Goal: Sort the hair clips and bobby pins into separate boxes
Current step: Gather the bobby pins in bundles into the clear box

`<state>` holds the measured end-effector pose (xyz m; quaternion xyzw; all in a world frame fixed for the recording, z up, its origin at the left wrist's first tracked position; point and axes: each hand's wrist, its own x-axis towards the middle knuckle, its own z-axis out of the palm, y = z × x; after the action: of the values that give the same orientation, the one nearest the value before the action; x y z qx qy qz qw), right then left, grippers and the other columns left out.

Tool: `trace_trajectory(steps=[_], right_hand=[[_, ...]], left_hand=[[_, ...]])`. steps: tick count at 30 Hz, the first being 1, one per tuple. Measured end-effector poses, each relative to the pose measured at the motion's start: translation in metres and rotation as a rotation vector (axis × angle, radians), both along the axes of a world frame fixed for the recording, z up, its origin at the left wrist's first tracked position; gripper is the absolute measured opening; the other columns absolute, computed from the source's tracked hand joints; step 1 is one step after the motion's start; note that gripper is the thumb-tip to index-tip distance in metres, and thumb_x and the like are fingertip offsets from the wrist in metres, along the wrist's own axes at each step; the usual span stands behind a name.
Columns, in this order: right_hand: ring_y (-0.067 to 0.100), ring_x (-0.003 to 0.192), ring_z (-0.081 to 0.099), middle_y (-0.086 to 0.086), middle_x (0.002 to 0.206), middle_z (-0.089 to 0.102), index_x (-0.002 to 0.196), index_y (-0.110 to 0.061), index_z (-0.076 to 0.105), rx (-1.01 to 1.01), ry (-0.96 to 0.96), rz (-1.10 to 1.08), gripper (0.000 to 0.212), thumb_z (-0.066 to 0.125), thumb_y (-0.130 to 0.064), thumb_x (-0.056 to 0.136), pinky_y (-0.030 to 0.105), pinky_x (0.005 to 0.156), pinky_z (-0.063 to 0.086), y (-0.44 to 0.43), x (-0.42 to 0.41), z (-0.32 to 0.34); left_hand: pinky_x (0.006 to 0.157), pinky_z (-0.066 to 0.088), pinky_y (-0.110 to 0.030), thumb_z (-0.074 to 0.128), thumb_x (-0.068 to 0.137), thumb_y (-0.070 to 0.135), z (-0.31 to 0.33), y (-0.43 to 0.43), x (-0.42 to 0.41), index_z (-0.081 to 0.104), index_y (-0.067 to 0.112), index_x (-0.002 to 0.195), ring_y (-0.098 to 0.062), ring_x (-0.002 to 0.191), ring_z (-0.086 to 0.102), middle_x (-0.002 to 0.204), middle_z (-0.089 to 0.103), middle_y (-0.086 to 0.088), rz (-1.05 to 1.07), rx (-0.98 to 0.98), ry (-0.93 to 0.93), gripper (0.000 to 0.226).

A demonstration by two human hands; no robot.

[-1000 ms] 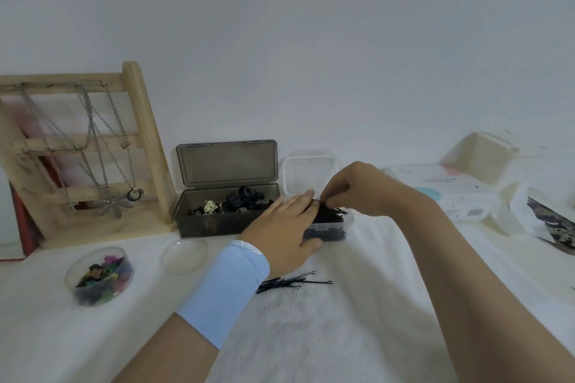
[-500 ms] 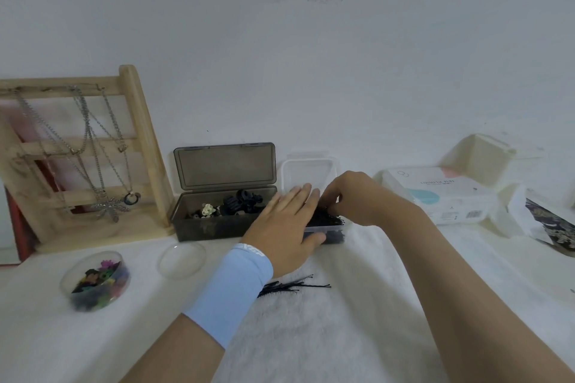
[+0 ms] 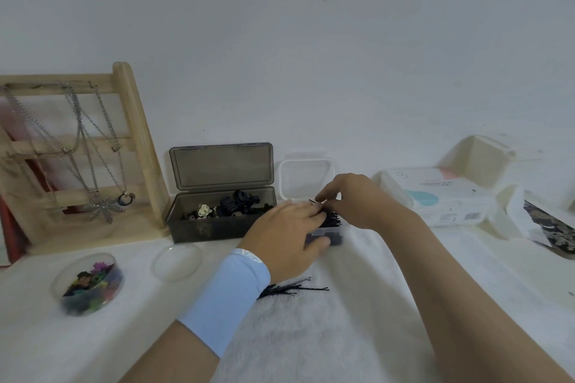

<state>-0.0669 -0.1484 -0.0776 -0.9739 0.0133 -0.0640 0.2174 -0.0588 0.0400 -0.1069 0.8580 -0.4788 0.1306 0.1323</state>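
A small clear box full of black bobby pins stands in the middle of the white towel, its lid upright behind it. My left hand holds the box's near side, thumb on its front and fingers over the top. My right hand pinches bobby pins at the box's top. A loose bunch of bobby pins lies on the towel just behind my left wrist. Left of the clear box, an open smoky grey box holds dark hair clips.
A wooden necklace stand stands at the far left. A round clear tub of coloured clips and its lid lie front left. A white cosmetic-puff pack and white containers sit at the right.
My right hand dipped down into the clear box, then lifted a little and now pinches pins at the top. My left hand stays on the box.
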Motion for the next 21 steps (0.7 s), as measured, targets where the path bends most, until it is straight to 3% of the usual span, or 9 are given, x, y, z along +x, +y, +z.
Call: trace_trajectory(steps=[3,5,7,9,11,13,16,18,21], right_hand=[[0.001,0.076,0.057,-0.008,0.106,0.072,0.104,-0.027,0.077,-0.029,0.001,0.028,0.026,0.057,-0.014,0.094,0.008,0.064,0.041,0.000,-0.001,0.002],[-0.006,0.071,0.054,-0.012,0.108,0.071,0.104,-0.029,0.076,0.011,-0.030,0.019,0.028,0.056,-0.012,0.095,0.005,0.061,0.039,-0.002,-0.002,0.004],[-0.009,0.070,0.052,-0.013,0.104,0.070,0.103,-0.030,0.076,0.039,-0.076,-0.001,0.025,0.058,-0.014,0.095,0.002,0.060,0.037,-0.003,-0.004,0.007],[-0.011,0.071,0.051,-0.014,0.097,0.068,0.101,-0.028,0.075,0.067,-0.124,-0.004,0.021,0.060,-0.015,0.094,-0.001,0.061,0.036,0.000,-0.008,0.015],[-0.010,0.072,0.053,-0.014,0.090,0.067,0.098,-0.026,0.075,0.082,-0.133,0.033,0.020,0.060,-0.014,0.092,0.000,0.061,0.037,0.009,-0.014,0.027],[-0.007,0.073,0.056,-0.015,0.087,0.069,0.095,-0.026,0.077,0.052,-0.070,0.100,0.019,0.062,-0.015,0.090,0.002,0.059,0.039,0.022,-0.023,0.037],[-0.002,0.066,0.060,-0.015,0.078,0.070,0.089,-0.030,0.075,-0.031,0.205,0.238,0.015,0.068,-0.019,0.084,0.010,0.059,0.044,0.047,-0.036,0.040],[0.011,0.067,0.066,-0.002,0.082,0.075,0.098,-0.032,0.073,-0.094,0.427,0.275,0.022,0.074,-0.020,0.079,0.019,0.057,0.052,0.059,-0.043,0.034],[0.012,0.054,0.062,0.006,0.079,0.074,0.108,-0.030,0.069,-0.329,0.561,0.239,0.035,0.078,-0.022,0.075,0.019,0.045,0.046,0.070,-0.053,0.021]], left_hand=[[0.123,0.002,-0.028,0.039,0.101,0.048,-0.008,-0.002,-0.002,0.022,0.023,0.156,-0.010,0.151,0.007,0.165,0.013,0.007,0.027,0.130,0.058,0.063],[0.121,0.003,-0.026,0.040,0.101,0.047,-0.008,-0.002,0.000,0.019,0.024,0.157,-0.011,0.151,0.008,0.165,0.009,0.008,0.031,0.113,0.067,0.064],[0.119,0.009,-0.024,0.042,0.102,0.043,-0.001,0.000,0.001,0.023,0.025,0.156,-0.010,0.148,0.016,0.163,0.017,0.011,0.026,0.021,0.107,0.061],[0.115,0.021,-0.025,0.046,0.101,0.034,0.007,0.007,0.002,0.038,0.025,0.150,-0.010,0.139,0.031,0.154,0.036,0.010,0.042,-0.120,0.121,0.051],[0.102,0.038,-0.029,0.049,0.096,0.025,0.016,0.018,0.001,0.059,0.022,0.128,-0.013,0.115,0.047,0.126,0.057,0.009,0.060,-0.235,0.027,0.033],[0.086,0.045,-0.030,0.050,0.094,0.020,0.025,0.032,-0.002,0.064,0.022,0.105,-0.012,0.094,0.050,0.101,0.058,0.011,0.115,-0.241,0.011,0.018],[0.081,0.048,-0.027,0.054,0.092,0.036,0.036,0.049,-0.013,0.063,0.033,0.101,-0.011,0.090,0.055,0.098,0.057,0.015,0.253,0.085,0.288,0.013],[0.085,0.050,-0.030,0.061,0.084,0.051,0.035,0.058,-0.022,0.062,0.039,0.110,-0.010,0.095,0.057,0.102,0.056,0.018,0.307,0.336,0.423,0.029],[0.087,0.051,-0.030,0.072,0.079,0.048,0.027,0.071,-0.032,0.060,0.039,0.119,-0.010,0.095,0.056,0.102,0.055,0.017,0.318,0.431,0.479,0.044]])
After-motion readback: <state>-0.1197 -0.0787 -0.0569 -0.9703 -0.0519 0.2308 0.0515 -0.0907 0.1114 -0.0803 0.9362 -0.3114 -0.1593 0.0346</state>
